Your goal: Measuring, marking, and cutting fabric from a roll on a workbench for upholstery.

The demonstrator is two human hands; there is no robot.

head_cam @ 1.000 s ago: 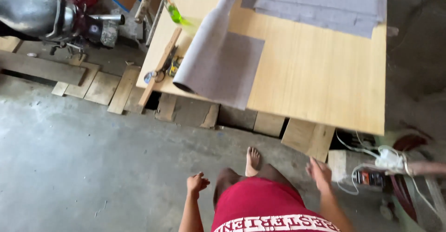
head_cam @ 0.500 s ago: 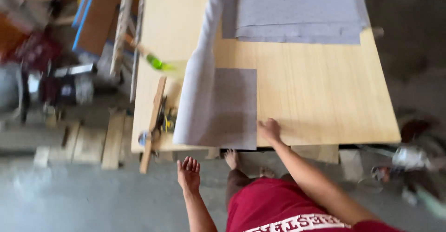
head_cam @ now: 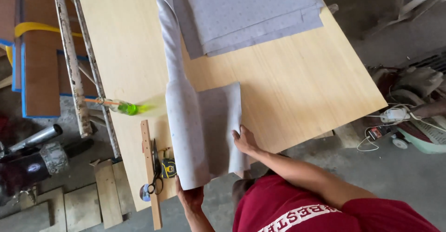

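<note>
— Looking down on the tabletop (head_cam: 297,92) now: a long roll of grey cloth (head_cam: 186,120) lies on the pale wood. Which way does it run?

— Lengthwise away from the person, its long axis going from the near edge up toward the far end and leaning slightly left. The near end pokes just past the tabletop's edge.

— And the hands?

— The left hand (head_cam: 189,197) is under that near end, fingers curled up around the roll's mouth, closed on it. The right hand (head_cam: 245,141) lies flat on the loose flap of the cloth that spreads to the right of the roll, fingers together, pressing down at the flap's right edge.

— What sits beside it?

— Just left of the roll, a wooden strip (head_cam: 149,171) runs nearly parallel to it, with black scissors (head_cam: 154,176) across it and a yellow tape measure (head_cam: 169,168) between strip and roll. Farther up on the left, a green-handled tool (head_cam: 125,106) lies crosswise, its tip pointing off the tabletop's left edge.

— Anything at the far end?

— A stack of folded grey sheets (head_cam: 251,13), touching the roll's right side.
</note>
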